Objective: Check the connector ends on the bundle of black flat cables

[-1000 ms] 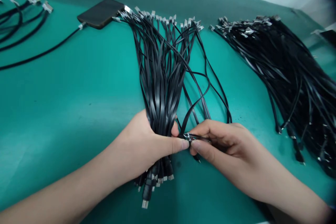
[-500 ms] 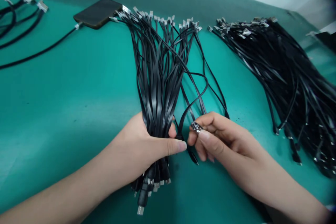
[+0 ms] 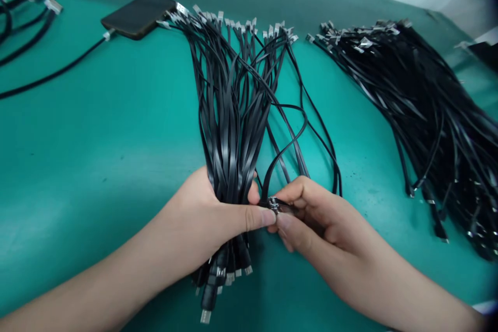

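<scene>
Your left hand (image 3: 202,218) was closed around the lower part of the black cable bundle (image 3: 233,129), over the table (image 3: 109,124). Most of its fingers were hidden behind the cables; the thumb and a fingertip showed. Your right hand (image 3: 330,225) had its fingers pinched on a small shiny metal piece (image 3: 273,204) at your left thumb's tip. That piece was mostly covered, and its shape was hard to make out. Your left hand also covered part of the bundle's lower end, where a plug (image 3: 206,315) poked out toward you.

The left-hand cables (image 3: 33,45) and the right-hand heap of cables (image 3: 428,88) were cut off by the view's sides. The phone (image 3: 138,15) lay beside the bundle's upper plugs. The widest stretch of table showed left of the bundle; loose cables (image 3: 299,155) crossed the narrower gap toward the heap. The table's far edge ran along the upper right.
</scene>
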The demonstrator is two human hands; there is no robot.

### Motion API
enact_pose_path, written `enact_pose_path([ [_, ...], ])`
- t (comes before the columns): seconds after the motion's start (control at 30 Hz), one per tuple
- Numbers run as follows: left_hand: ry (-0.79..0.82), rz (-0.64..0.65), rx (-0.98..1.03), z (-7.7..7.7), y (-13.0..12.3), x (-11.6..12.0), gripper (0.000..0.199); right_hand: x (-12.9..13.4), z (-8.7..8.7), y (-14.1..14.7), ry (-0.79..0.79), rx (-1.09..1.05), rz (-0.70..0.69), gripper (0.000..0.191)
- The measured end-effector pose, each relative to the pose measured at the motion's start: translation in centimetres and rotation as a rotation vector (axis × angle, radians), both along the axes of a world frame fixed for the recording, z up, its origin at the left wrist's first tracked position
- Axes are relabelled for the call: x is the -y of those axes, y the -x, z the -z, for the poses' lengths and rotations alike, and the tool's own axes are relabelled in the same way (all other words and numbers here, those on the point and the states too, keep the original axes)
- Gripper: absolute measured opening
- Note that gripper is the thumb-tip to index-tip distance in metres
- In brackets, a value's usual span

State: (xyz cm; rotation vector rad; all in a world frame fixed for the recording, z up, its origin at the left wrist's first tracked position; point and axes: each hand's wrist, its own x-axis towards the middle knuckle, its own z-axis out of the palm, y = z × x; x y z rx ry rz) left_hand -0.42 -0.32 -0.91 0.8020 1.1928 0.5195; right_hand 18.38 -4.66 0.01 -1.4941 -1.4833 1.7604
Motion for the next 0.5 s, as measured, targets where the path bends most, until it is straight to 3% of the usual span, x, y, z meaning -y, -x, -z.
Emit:
enact_pose_path([
  [0.5,0.016,0.040,-0.047,-0.28,0.01,-0.01,0.028,-0.15,-0.51,-0.02,-0.109,0.168,-0.045,0.015],
])
